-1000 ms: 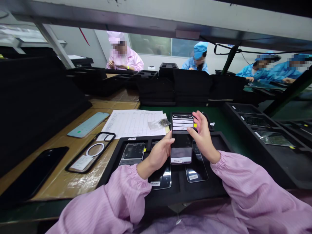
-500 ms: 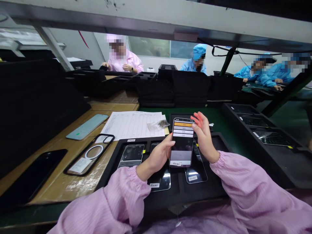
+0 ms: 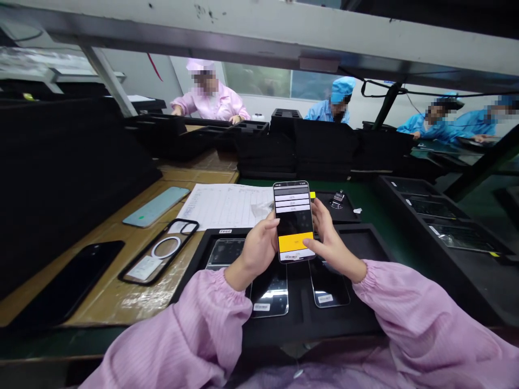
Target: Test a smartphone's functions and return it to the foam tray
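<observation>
A lit smartphone (image 3: pixel 292 221) is held upright in front of me, its screen facing me with pale bars above and a yellow block low down. My left hand (image 3: pixel 258 246) is closed round its left edge, thumb at the front. My right hand (image 3: pixel 332 243) grips the right side, fingers curled partly behind it and thumb on the yellow block. Below lies a black foam tray (image 3: pixel 300 321) with slots. A dark phone with a label (image 3: pixel 270 294), another labelled phone (image 3: pixel 330 289) and a clear-faced one (image 3: pixel 227 251) rest in it, partly hidden by my hands.
To the left lie a printed sheet (image 3: pixel 219 208), a pale blue phone (image 3: pixel 156 207), a clear black-rimmed case (image 3: pixel 160 251) and a dark phone (image 3: pixel 65 283). Another tray with devices (image 3: pixel 454 232) stands right. Black stacks (image 3: pixel 324 146) line the back; co-workers sit beyond. A shelf beam (image 3: pixel 259 48) crosses overhead.
My right hand has come down from the phone's top right corner, its thumb now low on the screen. The display has changed: the orange bar at the top is gone and a yellow block shows below.
</observation>
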